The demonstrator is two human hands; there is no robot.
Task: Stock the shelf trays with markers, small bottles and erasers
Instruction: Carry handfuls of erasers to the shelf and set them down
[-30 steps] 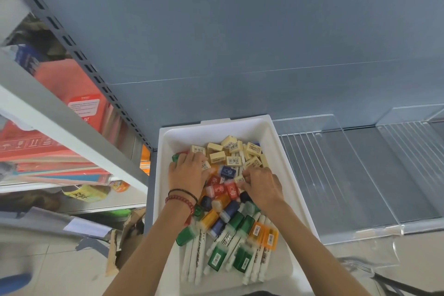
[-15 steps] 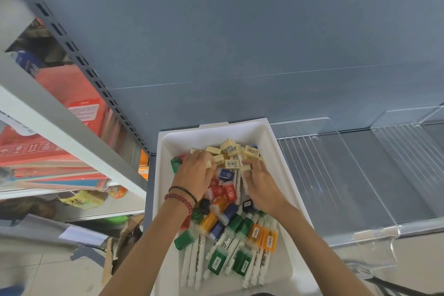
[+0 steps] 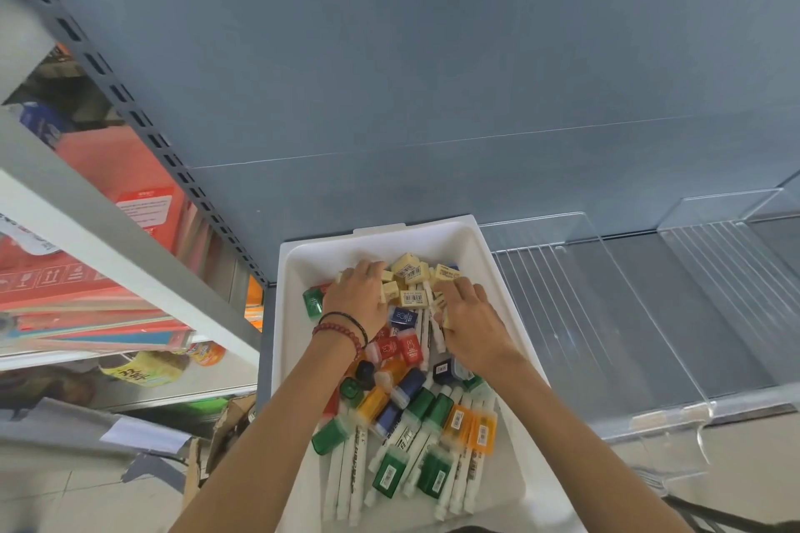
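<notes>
A white tray (image 3: 485,247) sits on the shelf and holds three kinds of stock. Cream erasers (image 3: 411,273) are piled at its far end, small coloured bottles (image 3: 396,348) lie in the middle, and white markers with green and orange caps (image 3: 433,450) lie at the near end. My left hand (image 3: 359,299) reaches into the left side of the eraser pile with its fingers curled over erasers. On the right side of the pile, my right hand (image 3: 472,320) has curled fingers too, and a cream eraser shows under its thumb.
Clear acrylic dividers (image 3: 606,316) split the grey shelf to the right of the tray into bays. A perforated grey upright (image 3: 130,108) and a neighbouring rack with red boxes (image 3: 143,195) stand at left. Torn cardboard (image 3: 225,437) lies on the floor below.
Both hands have moved from the bottles toward the far end of the tray and now sit in the eraser pile, closer together.
</notes>
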